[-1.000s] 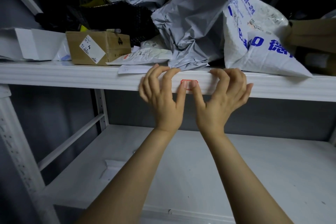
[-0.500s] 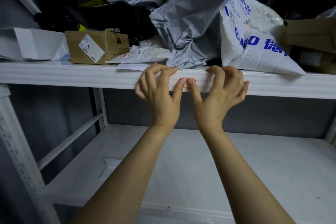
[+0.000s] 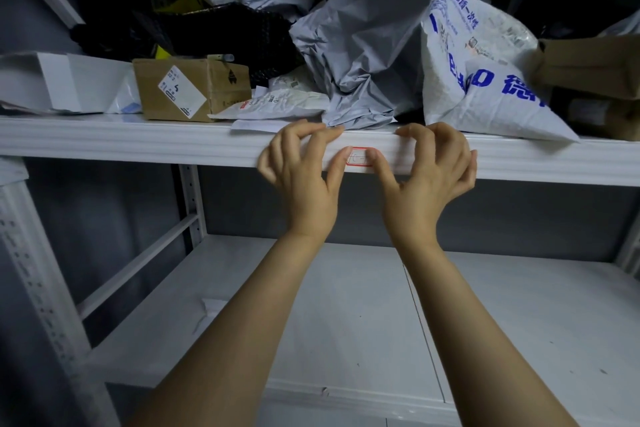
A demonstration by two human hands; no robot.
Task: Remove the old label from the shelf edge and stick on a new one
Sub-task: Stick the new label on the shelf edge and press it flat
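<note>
A red-framed label lies flat on the shelf edge, with no corner lifted. The left hand and right hand press their thumbs on its two ends. The other fingers are curled with tips on top of the edge, and they grasp nothing. I cannot tell if this label is the old or the new one, so maybe only pressing remains. On the shelf, a cardboard box, a grey bag and a white bag are closed, so their contents are hidden

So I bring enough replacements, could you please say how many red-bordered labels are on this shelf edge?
1: a label on the shelf edge, between the left hand and the right hand; these may hide others.
</note>
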